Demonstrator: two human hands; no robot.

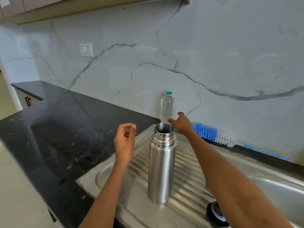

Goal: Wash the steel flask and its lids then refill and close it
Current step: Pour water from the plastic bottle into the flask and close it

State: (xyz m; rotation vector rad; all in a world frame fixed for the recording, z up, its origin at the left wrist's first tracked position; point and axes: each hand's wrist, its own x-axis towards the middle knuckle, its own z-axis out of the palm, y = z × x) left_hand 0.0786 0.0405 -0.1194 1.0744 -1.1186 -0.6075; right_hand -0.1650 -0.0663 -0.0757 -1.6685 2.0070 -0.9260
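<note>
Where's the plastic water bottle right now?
In the head view the plastic water bottle stands upright against the marble wall, behind the open steel flask, left of the blue brush, with the right hand reaching toward it.

The lower part of the plastic water bottle [167,106] is hidden behind the steel flask [162,163] and the right hand [182,123], so it cannot be told whether that hand touches it. The dark lid [216,214] is partly covered by the right forearm, and its form is not made out. The sink basin [279,188] is cut off by the right edge. The brush [213,134] is blurred, its near end masked by the arm. Both arms are cut by the bottom edge. The switch plate [86,49] is too small for detail. The counter [57,129] is cut off at the left.
</note>
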